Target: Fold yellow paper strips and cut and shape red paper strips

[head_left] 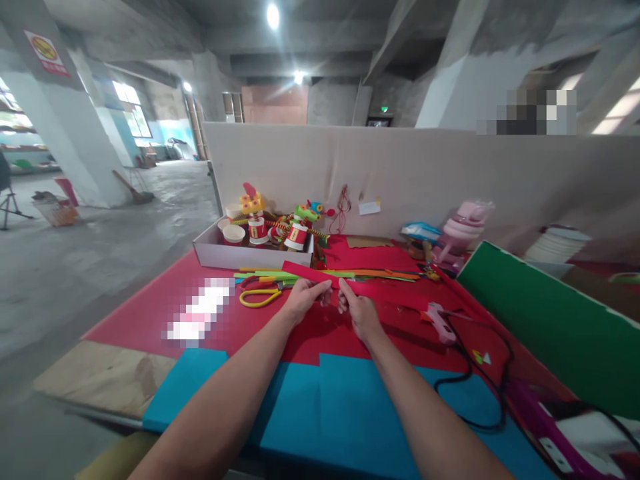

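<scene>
Between both hands a red paper strip (305, 272) is held above the table, its left end sticking out past my left hand. My left hand (306, 299) pinches it near the middle, thumb on top. Close beside it, my right hand (359, 308) pinches the strip too, fingers curled under. Behind the hands lie several green, yellow and orange strips (385, 274). Just left of my left hand rest yellow-handled scissors (260, 298). A pink glue gun (441, 323) lies to the right of my right hand.
A white box (250, 257) with paper cups and coloured paper figures stands at the back left. Blue sheets (350, 400) cover the front edge. On the right are a green board (555, 320), a black cable (500, 423), a purple power strip (537, 420) and a pink fan (463, 230).
</scene>
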`<state>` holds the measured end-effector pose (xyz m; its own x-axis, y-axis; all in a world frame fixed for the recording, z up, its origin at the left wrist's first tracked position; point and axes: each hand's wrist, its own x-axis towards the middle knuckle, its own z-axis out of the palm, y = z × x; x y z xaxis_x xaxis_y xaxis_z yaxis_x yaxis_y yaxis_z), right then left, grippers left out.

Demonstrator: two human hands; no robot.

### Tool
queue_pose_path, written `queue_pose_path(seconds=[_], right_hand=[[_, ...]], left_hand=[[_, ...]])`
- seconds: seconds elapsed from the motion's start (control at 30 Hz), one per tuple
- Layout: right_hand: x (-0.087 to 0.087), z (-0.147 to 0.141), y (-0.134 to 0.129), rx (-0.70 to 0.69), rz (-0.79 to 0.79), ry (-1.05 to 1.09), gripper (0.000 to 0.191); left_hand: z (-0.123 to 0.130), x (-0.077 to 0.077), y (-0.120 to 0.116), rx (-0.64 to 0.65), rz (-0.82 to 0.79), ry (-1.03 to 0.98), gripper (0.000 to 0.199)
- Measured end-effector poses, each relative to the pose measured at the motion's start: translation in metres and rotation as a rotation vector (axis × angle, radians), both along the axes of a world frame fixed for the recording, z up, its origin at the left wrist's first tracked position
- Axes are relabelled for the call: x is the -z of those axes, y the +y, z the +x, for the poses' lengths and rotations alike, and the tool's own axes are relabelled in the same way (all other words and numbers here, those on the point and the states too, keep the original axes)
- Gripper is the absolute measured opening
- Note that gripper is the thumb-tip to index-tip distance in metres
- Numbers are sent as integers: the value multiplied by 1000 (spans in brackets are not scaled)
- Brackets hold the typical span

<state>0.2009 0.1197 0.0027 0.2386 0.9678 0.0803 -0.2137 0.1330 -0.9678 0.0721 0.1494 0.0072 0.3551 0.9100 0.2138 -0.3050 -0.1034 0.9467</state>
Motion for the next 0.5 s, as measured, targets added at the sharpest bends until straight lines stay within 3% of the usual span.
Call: queue_pose_path(seconds=[0.27, 0.5], right_hand=[[-1, 0, -3, 47, -55, -141, 47], [1, 0, -3, 23, 57, -182, 50]], left_hand=[[2, -1, -2, 38, 9, 31, 42], [4, 10, 4, 24, 13, 3, 42]])
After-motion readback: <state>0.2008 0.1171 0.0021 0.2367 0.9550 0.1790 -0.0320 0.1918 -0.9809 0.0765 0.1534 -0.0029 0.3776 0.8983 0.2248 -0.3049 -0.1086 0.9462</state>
